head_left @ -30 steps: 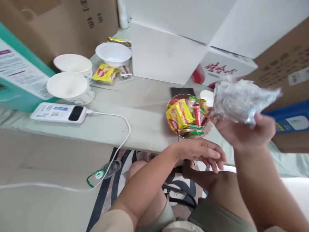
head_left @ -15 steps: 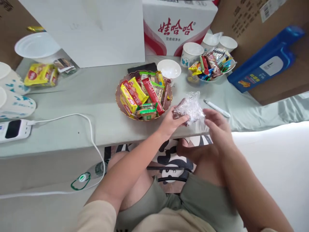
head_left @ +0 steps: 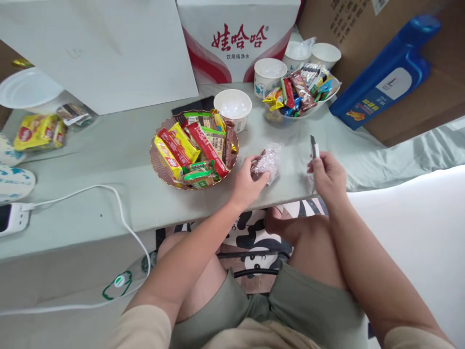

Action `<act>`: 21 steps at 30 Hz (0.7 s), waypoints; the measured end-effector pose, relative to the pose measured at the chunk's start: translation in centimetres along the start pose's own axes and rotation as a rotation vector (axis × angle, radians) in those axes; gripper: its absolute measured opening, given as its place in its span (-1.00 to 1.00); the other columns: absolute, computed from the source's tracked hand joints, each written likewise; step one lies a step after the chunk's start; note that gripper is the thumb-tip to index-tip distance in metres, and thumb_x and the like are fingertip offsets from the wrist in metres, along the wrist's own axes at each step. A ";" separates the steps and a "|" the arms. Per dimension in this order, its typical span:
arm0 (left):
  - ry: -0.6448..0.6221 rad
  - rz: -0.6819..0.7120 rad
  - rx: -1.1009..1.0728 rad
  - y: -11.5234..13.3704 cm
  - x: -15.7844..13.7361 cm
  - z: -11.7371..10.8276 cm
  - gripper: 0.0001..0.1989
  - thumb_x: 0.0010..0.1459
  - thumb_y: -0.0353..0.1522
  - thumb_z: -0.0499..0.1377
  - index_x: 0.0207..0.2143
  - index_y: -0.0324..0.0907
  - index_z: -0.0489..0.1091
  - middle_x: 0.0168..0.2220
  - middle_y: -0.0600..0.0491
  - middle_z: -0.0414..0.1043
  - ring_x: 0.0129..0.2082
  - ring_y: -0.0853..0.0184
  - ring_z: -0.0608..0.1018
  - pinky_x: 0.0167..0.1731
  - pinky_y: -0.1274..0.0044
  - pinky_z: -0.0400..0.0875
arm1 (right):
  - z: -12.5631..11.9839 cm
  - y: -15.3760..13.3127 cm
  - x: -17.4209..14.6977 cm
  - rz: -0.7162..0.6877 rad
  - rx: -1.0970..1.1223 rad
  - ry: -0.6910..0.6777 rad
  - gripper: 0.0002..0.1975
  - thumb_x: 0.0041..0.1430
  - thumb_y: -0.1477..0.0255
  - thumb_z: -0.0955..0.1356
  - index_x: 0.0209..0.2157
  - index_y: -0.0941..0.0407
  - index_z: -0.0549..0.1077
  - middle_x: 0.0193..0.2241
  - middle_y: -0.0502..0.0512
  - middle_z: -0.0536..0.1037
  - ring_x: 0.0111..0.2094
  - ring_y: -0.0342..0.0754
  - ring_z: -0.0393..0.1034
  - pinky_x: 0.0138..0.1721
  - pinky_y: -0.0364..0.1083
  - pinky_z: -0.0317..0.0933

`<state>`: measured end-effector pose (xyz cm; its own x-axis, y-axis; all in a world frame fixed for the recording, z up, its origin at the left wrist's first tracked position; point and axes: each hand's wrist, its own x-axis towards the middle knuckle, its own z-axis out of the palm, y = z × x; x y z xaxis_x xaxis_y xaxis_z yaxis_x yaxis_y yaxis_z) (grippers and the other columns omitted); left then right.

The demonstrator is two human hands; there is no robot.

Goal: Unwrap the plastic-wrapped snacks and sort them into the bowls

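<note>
My left hand [head_left: 249, 183] grips a reddish-brown bundle wrapped in crinkled clear plastic [head_left: 267, 164], just above the table near its front edge. What is inside the wrap is hard to make out. To the right, my right hand [head_left: 330, 175] is closed around a white utility knife [head_left: 314, 148], its dark tip pointing away from me. Left of the bundle stands a ribbed, gold-rimmed bowl [head_left: 157, 167] full of packaged snacks, among them a red snack bar [head_left: 208, 148]. A white paper bowl [head_left: 232, 104] sits behind it.
A clear bowl of wrapped sweets [head_left: 303, 94] stands at the back right, beside paper cups [head_left: 269, 75] and a blue bottle [head_left: 385, 72]. A white box [head_left: 240, 43] stands behind. A white cable [head_left: 119, 208] runs over the table edge at left.
My right hand has picked up the utility knife from the table and now holds it upright. The left hand keeps the wrapped bundle, slightly further left. The view has shifted.
</note>
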<state>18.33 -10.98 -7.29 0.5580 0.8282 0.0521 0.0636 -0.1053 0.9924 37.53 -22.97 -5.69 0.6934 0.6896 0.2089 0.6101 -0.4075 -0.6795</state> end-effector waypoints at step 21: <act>0.052 -0.041 0.132 -0.4 0.7 -0.5 -0.62 0.04 -0.34 0.33 -0.07 -0.16 0.38 -0.10 -0.03 0.56 -0.13 0.24 0.59 -0.03 0.39 0.47 | 0.0 -3.4 -2.5 -0.144 -0.114 -0.457 -0.57 0.35 0.32 0.23 0.14 -0.02 0.56 -0.17 0.12 0.69 -0.22 0.07 0.55 -0.21 -0.04 0.29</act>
<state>18.27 -10.04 -7.63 0.5095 0.8602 0.0205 0.1961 -0.1393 0.9706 33.69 -23.25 -3.90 0.3756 0.9253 -0.0521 0.7431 -0.3342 -0.5797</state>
